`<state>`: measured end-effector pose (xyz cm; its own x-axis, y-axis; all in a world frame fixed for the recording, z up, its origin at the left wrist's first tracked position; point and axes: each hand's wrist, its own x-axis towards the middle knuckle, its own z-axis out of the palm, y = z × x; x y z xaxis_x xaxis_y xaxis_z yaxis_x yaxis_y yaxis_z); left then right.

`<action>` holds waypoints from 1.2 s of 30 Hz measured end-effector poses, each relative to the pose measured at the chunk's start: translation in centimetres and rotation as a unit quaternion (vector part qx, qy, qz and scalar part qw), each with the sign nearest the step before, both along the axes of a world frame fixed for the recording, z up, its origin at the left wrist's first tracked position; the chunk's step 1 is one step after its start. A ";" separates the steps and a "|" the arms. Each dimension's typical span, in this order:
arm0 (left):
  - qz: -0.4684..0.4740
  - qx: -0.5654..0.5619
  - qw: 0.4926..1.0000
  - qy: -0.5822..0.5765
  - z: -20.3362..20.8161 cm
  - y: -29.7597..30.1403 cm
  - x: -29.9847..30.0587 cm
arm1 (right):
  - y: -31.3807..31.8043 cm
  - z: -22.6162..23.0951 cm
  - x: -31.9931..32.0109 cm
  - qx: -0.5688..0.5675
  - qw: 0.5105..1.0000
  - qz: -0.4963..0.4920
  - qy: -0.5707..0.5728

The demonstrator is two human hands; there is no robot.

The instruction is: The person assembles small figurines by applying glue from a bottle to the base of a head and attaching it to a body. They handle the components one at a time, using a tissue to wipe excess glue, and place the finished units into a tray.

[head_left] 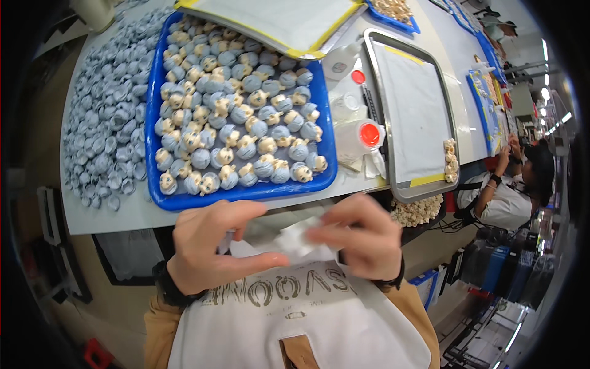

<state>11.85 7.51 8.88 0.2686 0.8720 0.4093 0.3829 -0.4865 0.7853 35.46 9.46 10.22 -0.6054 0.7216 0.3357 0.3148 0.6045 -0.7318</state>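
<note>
My left hand (212, 246) is in front of the blue tray, its thumb and index finger spread wide. A small grey-blue patch shows behind its index finger; whether it is a held piece I cannot make out. Facing it, my right hand (365, 237) is smeared by motion, its fingertips pinched on a crumpled white tissue (298, 238). The tissue lies between both hands, above my lap. Just beyond is the blue tray (246, 198), filled with small cream figure heads (267, 145) wearing grey-blue hair or caps.
Loose grey-blue shells (107, 129) are heaped at left. A white yellow-taped board (283, 24) overlaps the tray's far edge. Bottles with red tops (369, 134) stand right of it, beside a metal tray (456, 123) with cream pieces (450, 161). Another person (513, 190) works at far right.
</note>
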 end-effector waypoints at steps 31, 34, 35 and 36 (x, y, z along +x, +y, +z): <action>-0.034 -0.320 0.816 -0.480 -1.4 0.1 -3.6 | -0.2 -3.1 5.2 0.068 0.927 -0.366 0.043; -0.039 -0.322 0.825 -0.463 -1.0 0.1 -3.3 | 2.0 -2.4 6.5 0.142 0.892 -0.429 0.026; -0.027 -0.325 0.834 -0.446 -1.0 0.0 -3.3 | 2.8 -2.0 5.9 0.076 0.899 -0.429 0.039; -0.013 -0.326 0.842 -0.430 -1.1 -0.1 -3.3 | 3.7 -2.0 5.5 0.074 0.918 -0.388 -0.031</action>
